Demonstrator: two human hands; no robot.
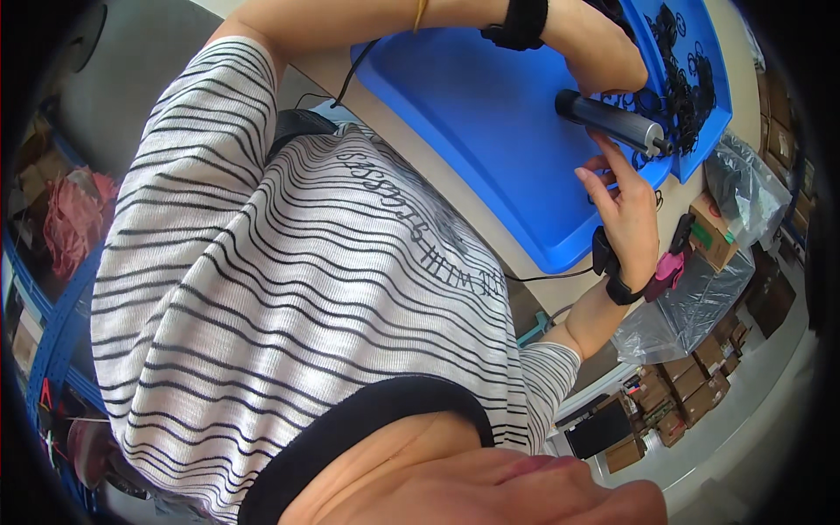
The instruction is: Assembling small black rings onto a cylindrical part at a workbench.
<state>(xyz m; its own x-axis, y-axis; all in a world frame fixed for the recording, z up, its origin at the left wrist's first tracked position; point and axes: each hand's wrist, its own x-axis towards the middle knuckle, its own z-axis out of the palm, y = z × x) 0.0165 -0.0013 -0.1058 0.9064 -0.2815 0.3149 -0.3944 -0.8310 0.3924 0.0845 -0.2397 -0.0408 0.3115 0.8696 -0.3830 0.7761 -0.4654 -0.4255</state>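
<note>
The left hand (608, 57) is bent at the top of the view with its fingers curled down against the upper side of a grey tube (617, 121); the fingertips are partly hidden, and whether they grasp the tube cannot be told. The right hand (628, 203) is spread open below it: the index fingertip touches the tube's lower side, while the thumb stands clear and the other fingers are bent. The tube lies slantwise over the blue tray (490, 122), toward the tray's far right corner, its black cap pointing to the tray's middle and its metal end close to the edge beside the blue bin (720, 118); contact between the tube and the tray floor cannot be confirmed. Small black rings (647, 101) lie in the tray behind the tube, and more black parts (687, 87) are heaped in the bin, just past the tray's far edge. Both wrists carry black bands, and a yellow band (420, 13) circles the left forearm. The tray's near right corner reaches close to the near edge of the pale table (416, 157). A black cable (354, 74) runs over that edge near the tray's near left corner. Beyond the right hand are a pink object (669, 269), a cardboard box (713, 234) and clear plastic sheeting (752, 188). Further out, brown cartons (700, 381) stand at right, and a blue rack (66, 306) at left.
</note>
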